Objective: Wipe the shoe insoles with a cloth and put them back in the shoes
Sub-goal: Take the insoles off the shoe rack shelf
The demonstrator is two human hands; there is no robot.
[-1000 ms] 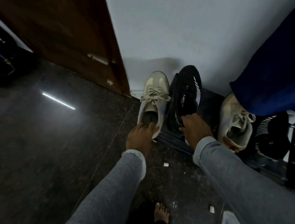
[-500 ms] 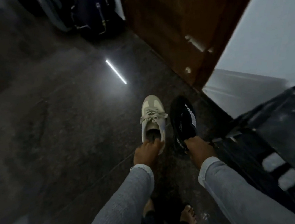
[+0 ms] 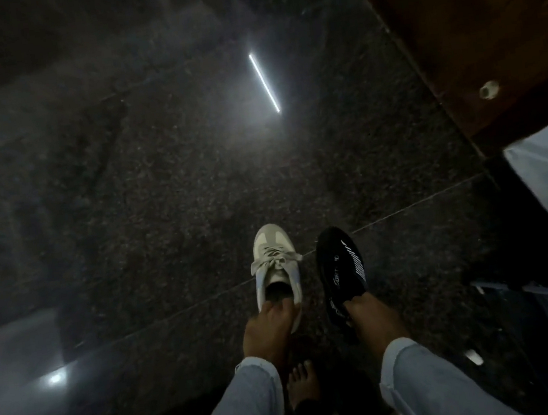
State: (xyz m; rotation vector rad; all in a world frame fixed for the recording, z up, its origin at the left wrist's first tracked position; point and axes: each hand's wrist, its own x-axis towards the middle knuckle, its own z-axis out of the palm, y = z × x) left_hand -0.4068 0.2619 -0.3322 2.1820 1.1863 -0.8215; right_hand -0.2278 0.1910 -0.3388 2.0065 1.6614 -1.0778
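1. Nearest me I see a bare foot on the dark floor, between two grey sleeves.
2. My left hand grips the heel of the beige shoe, fingers curled over the collar into the opening.
3. My right hand holds the black shoe at its heel, fingers clamped on the collar.
4. Both shoes point away from me, side by side and apart; I cannot tell whether they touch the floor. Insoles are not visible.
5. Farther off, a bright light streak reflects on the floor; a brown wooden door stands at the far right.
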